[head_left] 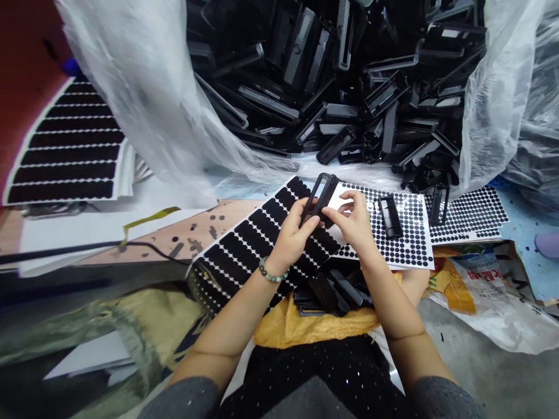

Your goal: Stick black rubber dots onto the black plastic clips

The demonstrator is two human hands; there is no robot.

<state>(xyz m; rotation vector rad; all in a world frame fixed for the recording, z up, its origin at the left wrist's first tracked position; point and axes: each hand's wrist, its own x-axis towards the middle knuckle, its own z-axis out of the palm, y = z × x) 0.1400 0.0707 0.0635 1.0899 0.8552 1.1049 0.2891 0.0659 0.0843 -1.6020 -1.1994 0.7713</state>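
My left hand (293, 233), below a beaded bracelet, is closed around a black plastic housing (324, 195) with a long rectangular opening. My right hand (353, 220) pinches at the lower right part of the same housing; whether something small sits between its fingertips I cannot make out. Under both hands lies a sheet of black scalloped stickers (244, 247). To the right, a white sheet of black round dots (410, 233) carries another black housing (390, 217).
A large heap of black plastic parts (340, 110) fills the back, flanked by clear plastic film (152, 87). More black parts (334, 291) rest on a yellow sack (305, 329) at my lap. Another sticker sheet (74, 139) lies at the left, near a dark cable (87, 250).
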